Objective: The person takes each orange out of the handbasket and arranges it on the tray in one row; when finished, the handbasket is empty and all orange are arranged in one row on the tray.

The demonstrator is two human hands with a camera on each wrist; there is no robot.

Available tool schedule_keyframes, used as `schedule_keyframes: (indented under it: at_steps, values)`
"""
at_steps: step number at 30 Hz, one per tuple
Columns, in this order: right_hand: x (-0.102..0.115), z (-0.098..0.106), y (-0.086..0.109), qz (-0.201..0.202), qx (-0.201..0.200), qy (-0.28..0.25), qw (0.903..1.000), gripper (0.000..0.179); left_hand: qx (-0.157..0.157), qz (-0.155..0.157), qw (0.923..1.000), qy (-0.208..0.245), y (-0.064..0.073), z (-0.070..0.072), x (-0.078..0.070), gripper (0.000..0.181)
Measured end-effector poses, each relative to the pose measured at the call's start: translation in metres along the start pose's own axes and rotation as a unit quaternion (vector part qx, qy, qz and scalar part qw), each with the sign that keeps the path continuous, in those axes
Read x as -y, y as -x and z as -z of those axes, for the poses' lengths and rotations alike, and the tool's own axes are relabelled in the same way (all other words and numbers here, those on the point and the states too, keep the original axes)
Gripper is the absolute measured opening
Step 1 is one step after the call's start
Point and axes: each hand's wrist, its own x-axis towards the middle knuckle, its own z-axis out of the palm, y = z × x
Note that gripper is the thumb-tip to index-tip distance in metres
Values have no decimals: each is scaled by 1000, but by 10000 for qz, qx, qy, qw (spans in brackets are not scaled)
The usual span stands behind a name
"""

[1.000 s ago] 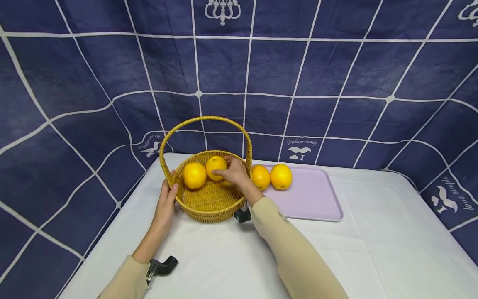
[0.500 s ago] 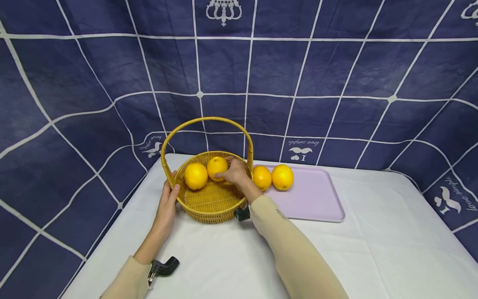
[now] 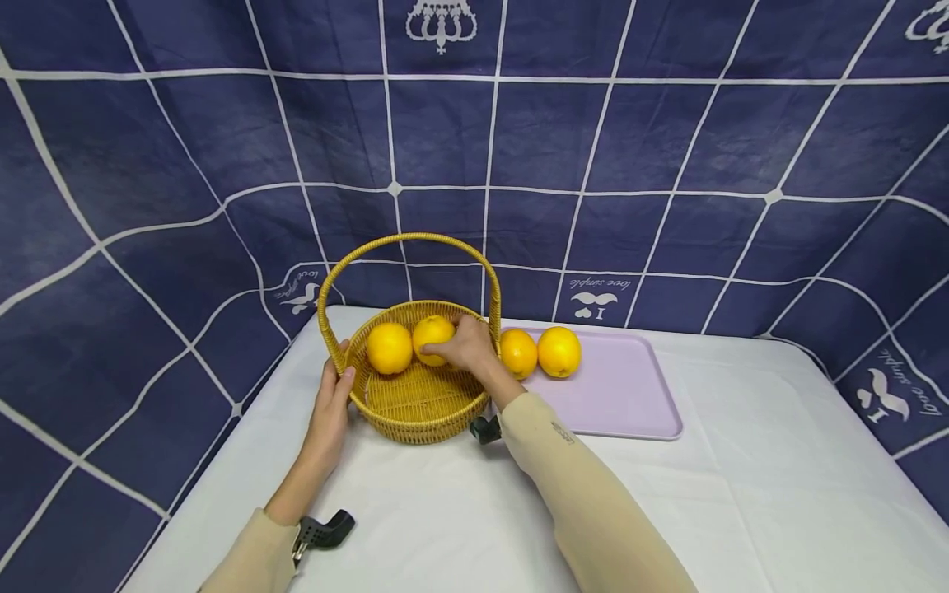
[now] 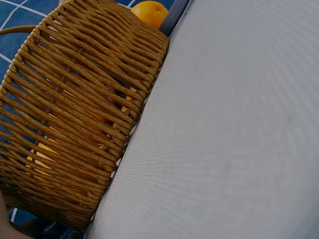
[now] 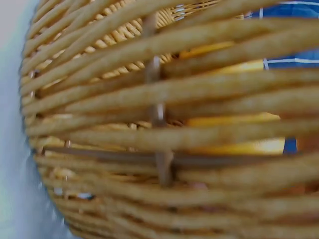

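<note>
Your right hand grips a round, bright-orange fruit inside the golden woven basket, right of a similar second fruit. Your left hand touches the basket's left side; whether it grips, I can't tell. Withdrawing carelessly could snag your black wrist camera on the near-right wall, tipping everything.
</note>
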Motion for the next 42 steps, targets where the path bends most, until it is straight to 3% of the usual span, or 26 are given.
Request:
schedule_keyframes:
  at_steps: [14,19,31,42]
  values:
    - [3,24,27,594,-219,418,9971,82,-28,60,9999,-97,1,3,-1,59]
    - [0,36,40,827,-173,217,9962,83,-21,77,10000,-50,2,4,-1,60]
    - [-17,65,74,986,-473,-509,9927,76,28,154,9998,-76,1,-1,0,59]
    - [-46,105,95,870,-824,-495,9916,68,65,169,9997,-149,0,1,-1,61]
